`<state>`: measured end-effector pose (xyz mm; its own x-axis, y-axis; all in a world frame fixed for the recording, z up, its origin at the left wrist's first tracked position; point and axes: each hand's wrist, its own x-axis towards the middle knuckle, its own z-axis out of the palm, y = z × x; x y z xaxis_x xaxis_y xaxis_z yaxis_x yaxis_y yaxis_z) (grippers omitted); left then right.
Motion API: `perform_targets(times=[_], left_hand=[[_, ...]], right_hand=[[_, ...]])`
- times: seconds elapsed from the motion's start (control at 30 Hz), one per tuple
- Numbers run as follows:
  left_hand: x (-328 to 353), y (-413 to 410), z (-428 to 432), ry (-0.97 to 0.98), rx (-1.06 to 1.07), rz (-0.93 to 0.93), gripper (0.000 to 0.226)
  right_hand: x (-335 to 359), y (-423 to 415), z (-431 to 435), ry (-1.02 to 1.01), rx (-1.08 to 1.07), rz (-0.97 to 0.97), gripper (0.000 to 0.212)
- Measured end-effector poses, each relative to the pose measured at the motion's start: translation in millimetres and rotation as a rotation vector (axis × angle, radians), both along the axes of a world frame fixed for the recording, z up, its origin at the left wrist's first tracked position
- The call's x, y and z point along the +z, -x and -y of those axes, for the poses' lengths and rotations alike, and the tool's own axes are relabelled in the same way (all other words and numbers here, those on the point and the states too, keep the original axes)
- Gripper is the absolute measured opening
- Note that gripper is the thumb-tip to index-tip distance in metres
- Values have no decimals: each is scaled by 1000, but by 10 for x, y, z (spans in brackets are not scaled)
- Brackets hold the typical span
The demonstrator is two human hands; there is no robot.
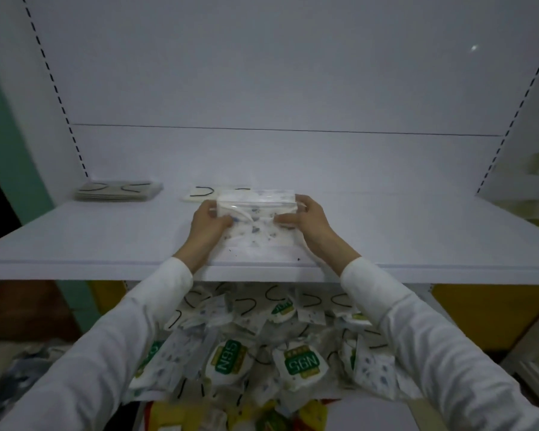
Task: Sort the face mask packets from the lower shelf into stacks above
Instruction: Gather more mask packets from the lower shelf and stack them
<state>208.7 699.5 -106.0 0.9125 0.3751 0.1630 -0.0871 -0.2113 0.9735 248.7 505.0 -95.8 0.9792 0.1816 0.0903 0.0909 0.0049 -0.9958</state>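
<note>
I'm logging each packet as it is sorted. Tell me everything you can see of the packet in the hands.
The packet is a clear, glossy plastic bag holding a white mask with small blue specks; its sealed top strip catches the light. It is over the middle of the upper shelf, just before a white stack. The left hand pinches its left edge, the right hand its right. Whether it lies flat is unclear.

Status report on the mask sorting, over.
Left hand and right hand both gripping one blue-patterned packet at the upper shelf. Grey stack and white stack behind it. Loose pile waiting below. Path clear.
</note>
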Motion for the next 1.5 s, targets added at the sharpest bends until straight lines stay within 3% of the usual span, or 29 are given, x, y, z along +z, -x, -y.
perform_targets(times=[0.13,0.23,0.33,0.53,0.73,0.9,1.13,1.4,1.5], left_hand=[[-119,13,-10,-51,-25,-68,28],[-94,8,-44,-179,-19,-74,11],[-70,21,-84,-398,-20,-73,23],[-21,-148,-156,-593,-46,-9,33],[133,-615,55,-486,-93,90,1],[279,-857,533,-294,-154,61,14],[233,-1340,1183,-189,-22,-14,21],[149,-1825,1467,-452,210,-17,14],[97,-1979,1420,-520,227,-59,5]], right_hand=[[-136,19,-62,33,22,-38,48],[-159,-70,-1,95,-10,-82,39],[-162,-49,134,324,-28,61,17],[-163,-42,338,575,-77,304,17],[-24,-309,669,589,-252,279,16],[83,-484,1124,527,-351,229,13],[139,-1037,1722,422,-383,102,14],[91,-1812,1762,561,-285,41,8],[26,-2017,1628,641,-301,48,26]])
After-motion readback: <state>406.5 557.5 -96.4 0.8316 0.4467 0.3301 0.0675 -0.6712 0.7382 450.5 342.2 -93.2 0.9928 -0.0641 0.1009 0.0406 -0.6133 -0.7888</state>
